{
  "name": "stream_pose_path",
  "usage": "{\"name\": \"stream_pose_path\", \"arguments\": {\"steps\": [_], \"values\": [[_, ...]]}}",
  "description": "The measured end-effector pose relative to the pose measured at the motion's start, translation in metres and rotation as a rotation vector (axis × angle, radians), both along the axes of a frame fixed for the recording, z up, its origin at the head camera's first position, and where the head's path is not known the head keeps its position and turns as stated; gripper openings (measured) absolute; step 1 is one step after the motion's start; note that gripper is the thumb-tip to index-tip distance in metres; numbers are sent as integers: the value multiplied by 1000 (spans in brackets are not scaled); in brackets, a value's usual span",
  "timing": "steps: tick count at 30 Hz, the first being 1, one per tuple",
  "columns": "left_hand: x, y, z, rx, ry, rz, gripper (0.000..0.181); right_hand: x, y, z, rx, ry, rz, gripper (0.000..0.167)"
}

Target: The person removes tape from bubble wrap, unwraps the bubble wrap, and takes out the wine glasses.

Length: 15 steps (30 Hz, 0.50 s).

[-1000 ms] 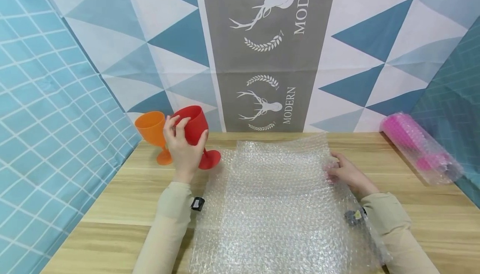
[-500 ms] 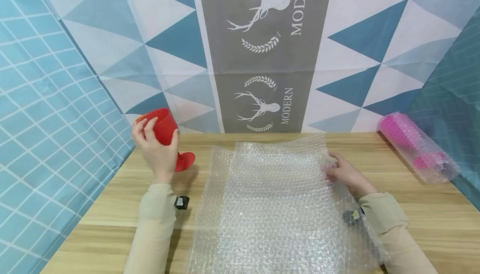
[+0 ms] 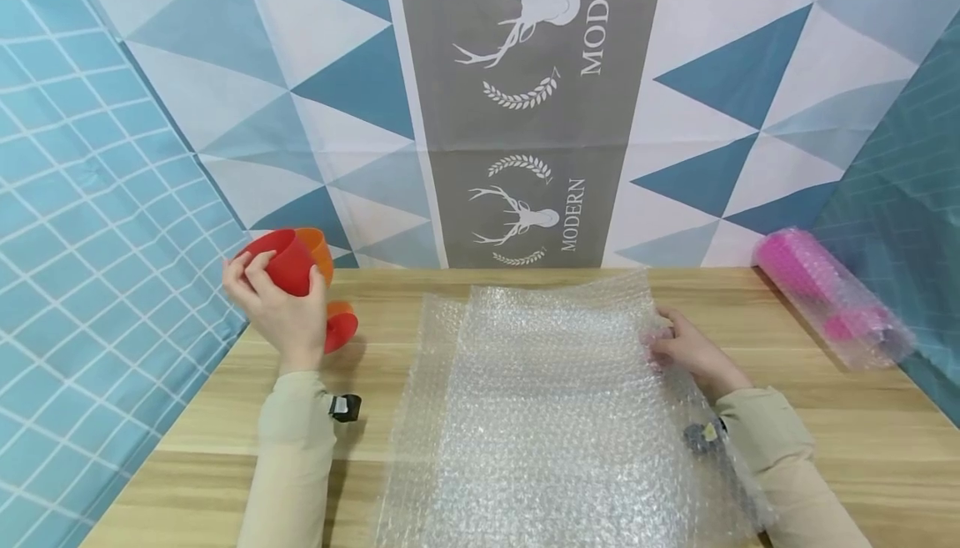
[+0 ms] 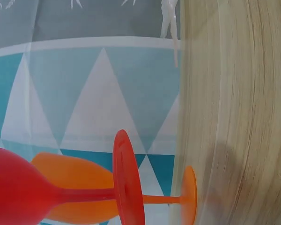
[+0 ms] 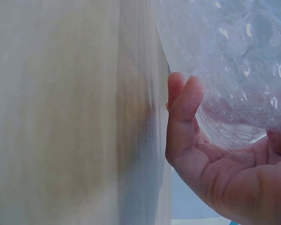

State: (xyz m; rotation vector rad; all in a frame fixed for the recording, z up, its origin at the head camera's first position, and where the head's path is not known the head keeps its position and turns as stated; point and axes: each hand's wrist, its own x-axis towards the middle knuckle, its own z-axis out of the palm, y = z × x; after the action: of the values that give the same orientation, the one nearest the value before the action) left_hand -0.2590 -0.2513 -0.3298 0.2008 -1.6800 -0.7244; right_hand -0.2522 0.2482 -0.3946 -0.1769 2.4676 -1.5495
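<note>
My left hand [image 3: 281, 314] grips the bowl of a red goblet [image 3: 288, 263], tilted, at the table's back left. An orange goblet [image 3: 321, 256] stands just behind it, partly hidden. The left wrist view shows the red goblet's foot [image 4: 126, 180] in front of the orange goblet [image 4: 89, 176], with no hand in view. My right hand [image 3: 697, 352] pinches the right edge of a clear bubble wrap sheet [image 3: 547, 414]. From the right wrist, the hand [image 5: 225, 173] has its thumb and fingers around the edge of the bubble wrap [image 5: 239, 61].
A roll of bubble wrap with something pink inside [image 3: 825, 289] lies at the table's back right. Patterned cloth [image 3: 517, 114] hangs behind the wooden table [image 3: 382, 281], and blue checked cloth [image 3: 97, 223] covers the left side.
My left hand has moved left with the red goblet, passing in front of the orange one, which now shows on its right. My right hand keeps its hold on the bubble wrap.
</note>
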Motion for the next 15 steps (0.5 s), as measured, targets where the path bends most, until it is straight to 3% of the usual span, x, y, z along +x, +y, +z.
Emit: {"name": "stream_pose_path", "arguments": {"steps": [9,15], "values": [[3,-9,0,-1,-44,47,44,-1,1,-2,28,-11,-14,69],[7,-13,2,3,-131,86,43,-2,1,-2,32,-12,-4,69]]}}
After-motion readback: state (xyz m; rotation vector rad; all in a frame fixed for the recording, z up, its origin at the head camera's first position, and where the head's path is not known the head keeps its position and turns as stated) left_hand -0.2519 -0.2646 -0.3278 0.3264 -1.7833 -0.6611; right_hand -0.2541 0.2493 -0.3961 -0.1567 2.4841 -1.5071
